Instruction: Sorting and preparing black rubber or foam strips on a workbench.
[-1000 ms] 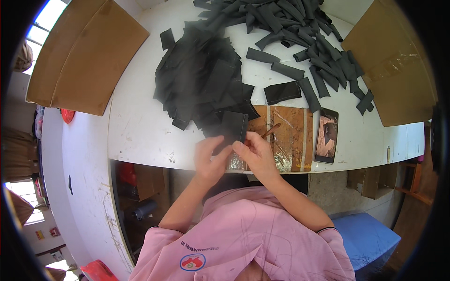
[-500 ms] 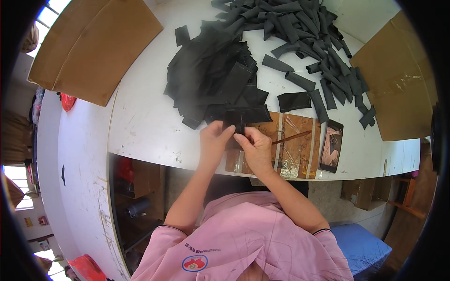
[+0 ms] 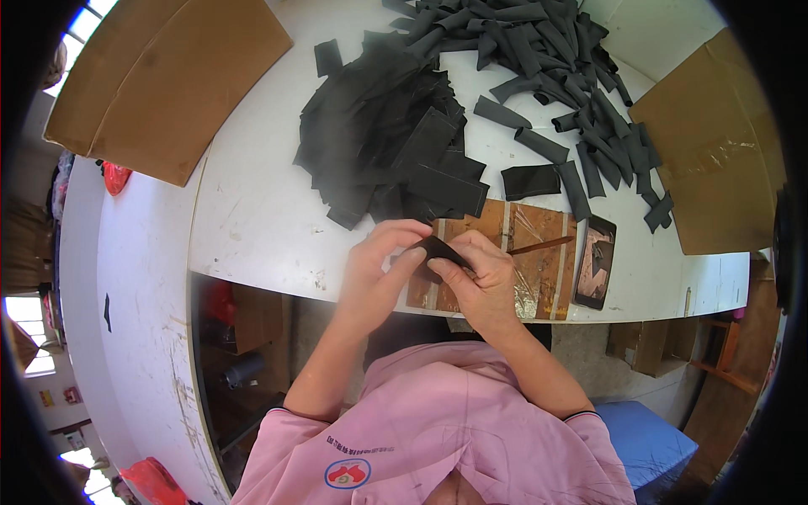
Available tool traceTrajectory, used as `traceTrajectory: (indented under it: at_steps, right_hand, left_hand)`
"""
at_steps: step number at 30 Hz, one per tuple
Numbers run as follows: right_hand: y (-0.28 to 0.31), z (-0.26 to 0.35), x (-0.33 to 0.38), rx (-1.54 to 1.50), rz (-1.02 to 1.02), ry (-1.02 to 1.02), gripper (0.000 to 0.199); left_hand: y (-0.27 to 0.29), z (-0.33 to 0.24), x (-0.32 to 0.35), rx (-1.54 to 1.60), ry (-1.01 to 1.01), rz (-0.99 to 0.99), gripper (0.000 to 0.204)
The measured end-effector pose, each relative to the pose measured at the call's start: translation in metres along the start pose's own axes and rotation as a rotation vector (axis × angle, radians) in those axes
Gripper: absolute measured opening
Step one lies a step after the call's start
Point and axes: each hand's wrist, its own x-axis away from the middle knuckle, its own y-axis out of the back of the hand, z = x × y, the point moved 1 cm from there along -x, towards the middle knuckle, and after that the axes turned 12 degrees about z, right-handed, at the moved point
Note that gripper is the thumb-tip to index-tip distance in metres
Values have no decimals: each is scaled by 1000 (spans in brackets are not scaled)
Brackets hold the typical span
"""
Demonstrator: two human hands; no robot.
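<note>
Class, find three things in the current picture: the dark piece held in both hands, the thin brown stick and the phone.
Dark piece [image 3: 437,249]: head view, middle of its visible surface.
Brown stick [image 3: 543,245]: head view, midway along its shaft.
Phone [image 3: 595,263]: head view, centre of its screen.

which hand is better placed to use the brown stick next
Likely the right hand: the brown stick juts out beside its knuckles, seemingly held; the left hand is farther off. Both hold the black piece.

A white table [image 3: 252,210] spans the frame. A heap of flat black pieces [image 3: 379,135] lies at upper centre, dark grey tubes [image 3: 547,38] at upper right; a taped brown board [image 3: 539,278] and a phone [image 3: 595,263] lie right of centre.
</note>
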Motion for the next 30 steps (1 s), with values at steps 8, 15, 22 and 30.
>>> traceTrajectory:
  at_steps: [8, 15, 22, 30]
  right_hand:
    - [8, 2, 28, 393, -237, 129, 16]
    - [15, -2, 46, 565, -254, 282, 20]
    - [25, 14, 57, 632, -75, 241, 22]
    - [25, 13, 74, 432, -99, 167, 21]
  left_hand:
    - [-42, -13, 32, 238, 98, -351, 22]
    - [-54, -29, 35, 582, 306, -167, 15]
    - [-63, -14, 33, 483, 291, -236, 7]
    - [-98, -17, 38, -405, -89, -288, 8]
